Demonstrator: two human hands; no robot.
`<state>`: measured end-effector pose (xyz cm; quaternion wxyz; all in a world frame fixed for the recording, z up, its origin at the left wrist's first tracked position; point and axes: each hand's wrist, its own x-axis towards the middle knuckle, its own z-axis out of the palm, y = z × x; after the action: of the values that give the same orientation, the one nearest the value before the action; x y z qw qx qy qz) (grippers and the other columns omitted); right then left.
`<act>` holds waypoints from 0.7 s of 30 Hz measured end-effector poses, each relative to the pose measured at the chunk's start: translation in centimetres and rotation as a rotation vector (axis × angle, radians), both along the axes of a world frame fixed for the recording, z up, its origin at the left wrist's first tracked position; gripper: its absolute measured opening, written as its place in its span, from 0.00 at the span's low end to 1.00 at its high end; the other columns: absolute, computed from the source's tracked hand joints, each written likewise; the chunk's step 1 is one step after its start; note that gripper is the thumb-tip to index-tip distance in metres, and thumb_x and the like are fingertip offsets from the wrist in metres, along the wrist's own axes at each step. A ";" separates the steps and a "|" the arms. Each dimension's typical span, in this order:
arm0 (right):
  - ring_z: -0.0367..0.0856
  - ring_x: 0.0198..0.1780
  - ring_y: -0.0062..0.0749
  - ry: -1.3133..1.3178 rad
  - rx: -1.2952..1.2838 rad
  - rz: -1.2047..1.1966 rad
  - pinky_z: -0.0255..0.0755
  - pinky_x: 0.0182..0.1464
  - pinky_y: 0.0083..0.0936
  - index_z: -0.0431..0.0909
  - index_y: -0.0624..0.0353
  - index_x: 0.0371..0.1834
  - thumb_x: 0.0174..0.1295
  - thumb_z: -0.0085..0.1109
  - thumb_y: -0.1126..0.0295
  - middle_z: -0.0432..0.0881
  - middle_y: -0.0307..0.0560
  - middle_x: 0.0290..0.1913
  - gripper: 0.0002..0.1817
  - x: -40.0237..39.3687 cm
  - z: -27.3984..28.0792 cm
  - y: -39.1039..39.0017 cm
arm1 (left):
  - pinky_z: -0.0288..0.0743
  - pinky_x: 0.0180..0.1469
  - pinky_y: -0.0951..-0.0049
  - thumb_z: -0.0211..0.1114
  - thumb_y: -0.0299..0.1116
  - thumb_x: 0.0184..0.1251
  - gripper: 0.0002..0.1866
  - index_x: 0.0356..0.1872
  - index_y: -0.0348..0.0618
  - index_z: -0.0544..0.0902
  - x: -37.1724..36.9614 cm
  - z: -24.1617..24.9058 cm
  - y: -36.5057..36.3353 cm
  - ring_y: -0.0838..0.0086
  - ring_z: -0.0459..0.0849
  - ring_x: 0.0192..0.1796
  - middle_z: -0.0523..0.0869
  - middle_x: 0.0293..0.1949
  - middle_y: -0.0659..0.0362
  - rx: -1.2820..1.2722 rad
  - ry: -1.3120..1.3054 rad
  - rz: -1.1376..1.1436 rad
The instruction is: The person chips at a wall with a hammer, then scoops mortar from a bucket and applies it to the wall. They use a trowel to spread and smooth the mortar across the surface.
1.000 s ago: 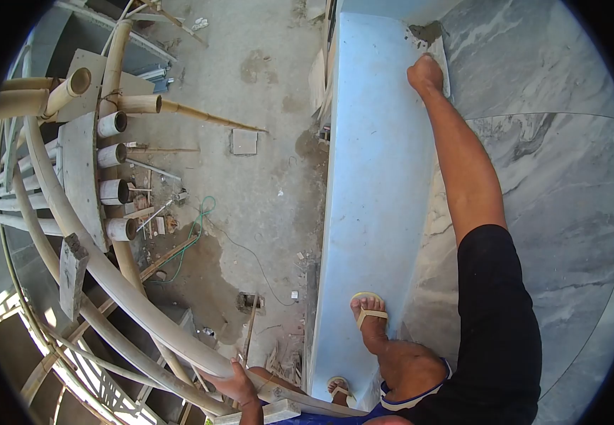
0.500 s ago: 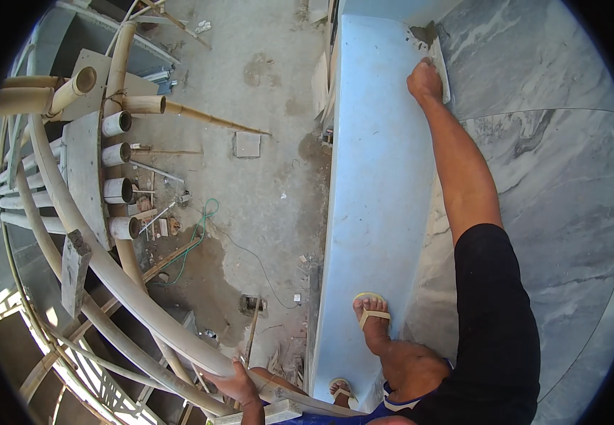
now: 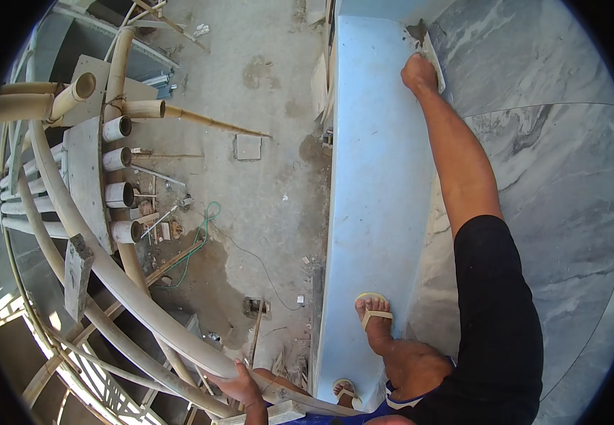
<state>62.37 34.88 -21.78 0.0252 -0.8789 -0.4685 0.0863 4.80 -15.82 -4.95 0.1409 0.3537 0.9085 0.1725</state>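
Note:
My right hand [image 3: 419, 73] is closed in a fist at the far end of the pale blue ledge [image 3: 370, 156], where it meets the grey-veined marble wall [image 3: 533, 177]. Whatever it grips is hidden beneath the fingers. Right beside the fist runs a whitish strip [image 3: 434, 64] along the marble's edge, and a dark grey rough patch [image 3: 417, 32] lies just beyond. Low in the view, my left hand [image 3: 241, 388] is wrapped round a thick bamboo pole [image 3: 172, 333], thumb on top.
My sandalled feet [image 3: 374, 312] stand on the narrow ledge. Left of it, a drop leads to a concrete floor [image 3: 250, 191] with a green hose [image 3: 204, 227] and scraps. Bamboo scaffolding with several protruding pole ends [image 3: 117, 128] and a board [image 3: 87, 177] fills the left side.
The right fist has shifted slightly left and toward the ledge's far end, along with a small shift of the whole view. My left hand keeps its hold on the pole.

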 end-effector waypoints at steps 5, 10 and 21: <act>0.86 0.52 0.56 -0.020 0.027 -0.010 0.81 0.54 0.44 0.78 0.71 0.54 0.68 0.48 0.73 0.84 0.64 0.52 0.17 -0.7 0.9 -1.3 | 0.64 0.72 0.56 0.70 0.30 0.55 0.51 0.78 0.33 0.49 0.3 0.4 0.1 0.46 0.68 0.71 0.62 0.73 0.37 -0.038 -0.009 0.027; 0.86 0.51 0.55 -0.079 0.051 -0.024 0.81 0.53 0.44 0.71 0.74 0.61 0.69 0.46 0.73 0.85 0.65 0.51 0.21 -0.1 -1.1 -2.4 | 0.64 0.72 0.55 0.71 0.30 0.54 0.51 0.78 0.33 0.50 0.3 0.3 0.1 0.46 0.68 0.71 0.62 0.73 0.37 -0.007 -0.009 0.012; 0.85 0.54 0.56 -0.031 0.121 -0.072 0.80 0.55 0.43 0.70 0.75 0.62 0.69 0.46 0.73 0.83 0.68 0.52 0.21 -0.5 -0.5 -1.6 | 0.61 0.73 0.55 0.70 0.28 0.54 0.51 0.78 0.34 0.50 0.0 -0.1 -0.3 0.46 0.67 0.72 0.61 0.74 0.37 -0.021 0.027 0.005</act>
<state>61.91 33.31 -22.26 0.0743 -0.8933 -0.4412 0.0431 4.79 -16.09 -5.01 0.1319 0.3521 0.9130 0.1583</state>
